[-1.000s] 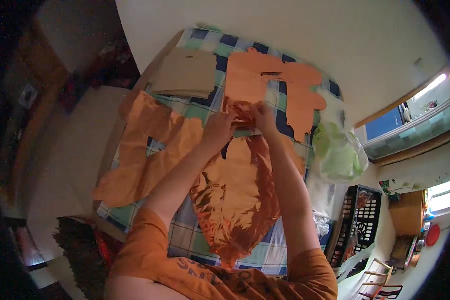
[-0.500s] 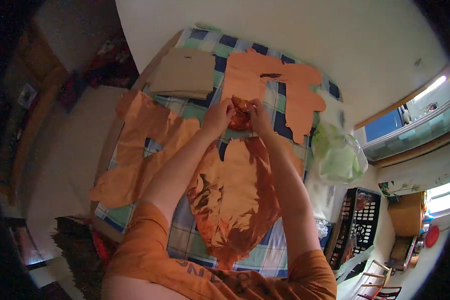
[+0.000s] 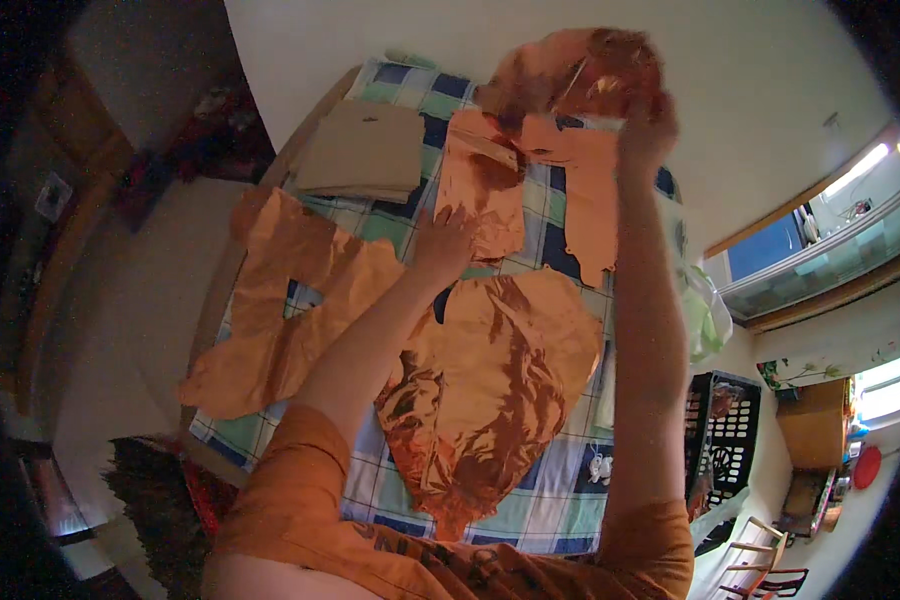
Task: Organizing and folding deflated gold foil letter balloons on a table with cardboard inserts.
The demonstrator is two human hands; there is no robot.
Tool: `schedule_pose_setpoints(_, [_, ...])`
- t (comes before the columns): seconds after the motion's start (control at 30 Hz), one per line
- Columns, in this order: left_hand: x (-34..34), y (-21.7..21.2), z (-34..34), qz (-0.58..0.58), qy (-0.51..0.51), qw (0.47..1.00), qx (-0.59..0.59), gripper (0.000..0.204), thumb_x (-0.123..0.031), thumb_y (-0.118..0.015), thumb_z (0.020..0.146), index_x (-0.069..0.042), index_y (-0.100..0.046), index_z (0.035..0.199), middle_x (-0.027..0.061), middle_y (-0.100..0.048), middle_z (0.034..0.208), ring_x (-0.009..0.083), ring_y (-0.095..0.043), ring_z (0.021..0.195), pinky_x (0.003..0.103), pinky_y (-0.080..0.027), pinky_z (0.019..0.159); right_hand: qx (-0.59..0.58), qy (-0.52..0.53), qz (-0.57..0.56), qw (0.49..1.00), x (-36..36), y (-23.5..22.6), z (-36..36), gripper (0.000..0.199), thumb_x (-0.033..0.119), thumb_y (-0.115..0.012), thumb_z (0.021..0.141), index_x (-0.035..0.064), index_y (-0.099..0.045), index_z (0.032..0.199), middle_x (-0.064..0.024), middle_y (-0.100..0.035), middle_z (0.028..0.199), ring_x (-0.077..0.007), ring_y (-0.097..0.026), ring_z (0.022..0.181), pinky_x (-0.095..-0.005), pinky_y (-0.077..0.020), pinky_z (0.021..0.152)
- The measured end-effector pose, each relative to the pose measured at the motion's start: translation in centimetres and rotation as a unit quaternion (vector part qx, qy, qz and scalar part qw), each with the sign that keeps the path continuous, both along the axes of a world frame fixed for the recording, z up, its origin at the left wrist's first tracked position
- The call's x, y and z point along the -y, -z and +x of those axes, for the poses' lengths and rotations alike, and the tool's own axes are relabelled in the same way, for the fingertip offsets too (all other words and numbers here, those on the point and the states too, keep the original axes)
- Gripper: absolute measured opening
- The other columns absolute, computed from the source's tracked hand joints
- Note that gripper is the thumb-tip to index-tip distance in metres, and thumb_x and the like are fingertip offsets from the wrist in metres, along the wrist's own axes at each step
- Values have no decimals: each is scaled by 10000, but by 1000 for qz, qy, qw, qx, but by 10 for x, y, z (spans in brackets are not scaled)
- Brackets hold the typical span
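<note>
Several flat, uninflated copper-coloured foil balloons lie about my hands. My left hand (image 3: 446,242) rests with fingers stretched on the near left edge of the far foil balloon (image 3: 482,190). Raised at the far right, my right hand (image 3: 652,135) is closed on a blurred sheet of the copper foil balloon (image 3: 570,75). Whether that lifted sheet belongs to the far balloon or is a separate one, I cannot tell. A wide, tapering foil balloon (image 3: 500,370) lies nearest me, creased and shiny. To the left is another foil balloon (image 3: 270,300) with an opening in it.
A checked cloth (image 3: 560,500) covers the surface under the balloons. A folded beige piece (image 3: 360,150) lies at the far left. On the right are a pale green plastic bag (image 3: 707,315), a black crate (image 3: 735,400) and a small white object (image 3: 599,466).
My hands were together on bunched foil at the middle. The right hand has swung up and to the far right with foil, while the left has flattened on the far balloon.
</note>
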State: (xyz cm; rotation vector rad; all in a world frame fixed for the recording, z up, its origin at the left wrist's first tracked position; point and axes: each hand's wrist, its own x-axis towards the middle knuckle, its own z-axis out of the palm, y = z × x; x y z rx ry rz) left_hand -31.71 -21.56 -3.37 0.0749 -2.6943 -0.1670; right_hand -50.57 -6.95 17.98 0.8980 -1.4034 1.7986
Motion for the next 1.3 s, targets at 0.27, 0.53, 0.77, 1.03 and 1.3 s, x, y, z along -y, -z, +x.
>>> schedule_pose_setpoints(0.27, [-4, -36, -6, 34, 4, 997, 72, 390, -217, -605, 816, -103, -543, 1184, 156, -549, 1194, 335, -513, 1128, 507, -383, 971, -74, 89, 368, 923, -66, -142, 104, 205, 178, -573, 900, -6, -618, 976, -42, -643, 795, -106, -572, 741, -273, -477, 690])
schedule_pose_setpoints(0.53, [-26, -228, 50, 496, 425, 735, -182, 670, -169, -765, 749, -59, -446, 1328, 85, -508, 1302, 203, -488, 1192, 355, -411, 979, 44, -84, 531, 842, -109, -178, 205, 201, 49, -633, 863, -34, -580, 1038, -2, -597, 890, -75, -518, 843, -240, -437, 782])
schedule_pose_setpoints(0.77, [-32, -299, 132, 572, 293, 760, -94, 195, -52, -720, 788, 18, -668, 962, 42, -670, 868, 103, -622, 812, 237, -507, 768, 61, -100, 542, 832, -126, -204, 247, 287, -5, -636, 840, -16, -588, 1122, -34, -632, 981, -93, -558, 916, -240, -465, 832])
schedule_pose_setpoints(1.03, [-68, -321, 187, 548, 362, 738, -153, 141, -59, -716, 790, 9, -660, 900, 32, -623, 826, 107, -604, 805, 243, -501, 747, 76, -111, 519, 844, -134, -209, 285, 305, -8, -633, 822, 7, -580, 1122, -17, -633, 983, -89, -567, 893, -243, -481, 803])
schedule_pose_setpoints(1.3, [-83, -318, 198, 360, 239, 850, -300, 171, -73, -739, 743, -2, -664, 879, 45, -620, 919, 165, -605, 793, 274, -491, 739, 62, -152, 457, 874, -135, -205, 321, 260, 51, -668, 823, 15, -612, 1074, -18, -657, 945, -93, -566, 850, -254, -485, 782])
